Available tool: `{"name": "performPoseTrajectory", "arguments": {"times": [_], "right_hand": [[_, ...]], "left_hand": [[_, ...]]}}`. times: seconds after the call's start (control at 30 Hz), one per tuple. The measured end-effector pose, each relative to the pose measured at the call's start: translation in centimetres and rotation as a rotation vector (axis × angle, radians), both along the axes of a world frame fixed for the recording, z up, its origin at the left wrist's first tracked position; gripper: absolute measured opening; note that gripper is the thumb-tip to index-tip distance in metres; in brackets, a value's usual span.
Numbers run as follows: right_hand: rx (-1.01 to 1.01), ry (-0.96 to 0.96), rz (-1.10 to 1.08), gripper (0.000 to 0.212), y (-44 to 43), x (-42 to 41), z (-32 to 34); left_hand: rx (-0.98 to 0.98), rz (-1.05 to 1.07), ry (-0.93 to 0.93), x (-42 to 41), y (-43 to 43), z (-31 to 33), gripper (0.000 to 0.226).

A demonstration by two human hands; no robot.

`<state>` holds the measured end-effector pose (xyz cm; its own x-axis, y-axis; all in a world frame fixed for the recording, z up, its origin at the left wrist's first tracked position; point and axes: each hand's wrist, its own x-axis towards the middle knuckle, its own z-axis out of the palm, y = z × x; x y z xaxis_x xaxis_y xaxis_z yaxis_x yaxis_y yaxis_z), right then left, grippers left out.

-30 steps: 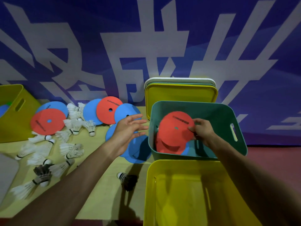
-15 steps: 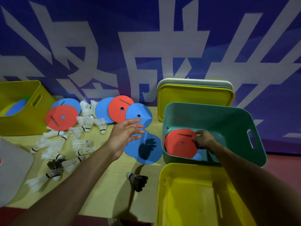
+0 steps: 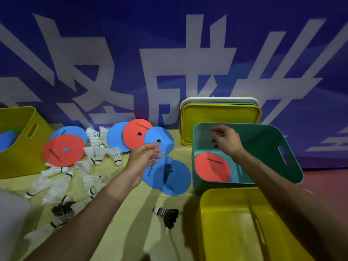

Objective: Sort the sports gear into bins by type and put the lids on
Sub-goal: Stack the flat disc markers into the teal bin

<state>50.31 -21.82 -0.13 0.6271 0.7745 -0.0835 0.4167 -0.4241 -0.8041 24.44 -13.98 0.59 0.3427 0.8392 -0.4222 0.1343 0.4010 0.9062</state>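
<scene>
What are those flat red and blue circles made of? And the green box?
The red disc and the blue discs look like thin, matte, bendy rubber or soft plastic: they lie very flat, and one blue edge seems to curl. The green bin looks like hard, smooth moulded plastic, with rounded corners and a cut-out handle.
</scene>
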Motion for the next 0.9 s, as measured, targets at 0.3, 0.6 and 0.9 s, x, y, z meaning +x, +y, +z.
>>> {"name": "performPoseTrajectory", "arguments": {"times": [0.3, 0.6, 0.9], "right_hand": [[-0.072, -0.053, 0.215, 0.024, 5.2, -10.4, 0.9], [-0.408, 0.152, 0.007, 0.019, 5.7, -15.4, -7.2], [-0.771, 0.241, -0.125, 0.04, 1.7, -16.5, -13.4]], "left_hand": [[-0.085, -0.027, 0.116, -5.6, 4.2, -4.5, 0.023], [-0.181, -0.174, 0.238, -6.7, 7.0, -10.5, 0.024], [-0.211, -0.41, 0.453, -4.1, 6.5, -15.3, 0.053]]}}
